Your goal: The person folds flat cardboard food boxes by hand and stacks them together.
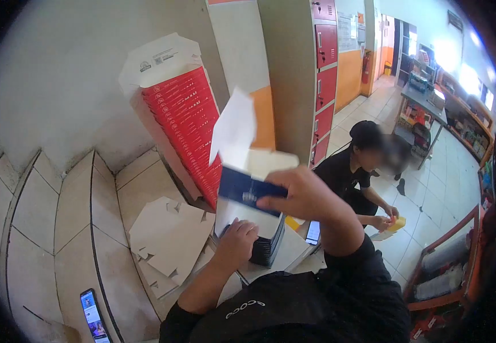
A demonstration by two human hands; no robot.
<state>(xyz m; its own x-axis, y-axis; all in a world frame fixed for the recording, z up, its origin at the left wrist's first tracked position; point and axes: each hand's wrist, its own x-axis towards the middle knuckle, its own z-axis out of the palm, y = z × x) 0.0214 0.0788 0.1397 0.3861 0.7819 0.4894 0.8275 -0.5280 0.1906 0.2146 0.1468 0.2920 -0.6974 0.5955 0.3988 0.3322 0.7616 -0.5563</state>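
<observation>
My right hand (302, 197) is closed on the dark blue side of a cardboard box (241, 187), thumb on the front and fingers over the edge. The box's white flap (233, 126) stands up, a little blurred. Lower down, my left hand (239, 240) has its fingers curled together against the white lower part of the box; the exact grip is partly hidden. Below both hands stands a stack of dark blue folded boxes (268, 248). To the left lie flat white cardboard blanks (170, 237), notched along their edges.
A tall stack of red boxes (182, 126) leans by the wall. One phone (94, 317) lies on the tiled steps (73, 228), another phone (313, 232) at the right. A co-worker (359, 166) crouches nearby holding a yellow piece (396, 224). Red lockers (326, 46) stand behind.
</observation>
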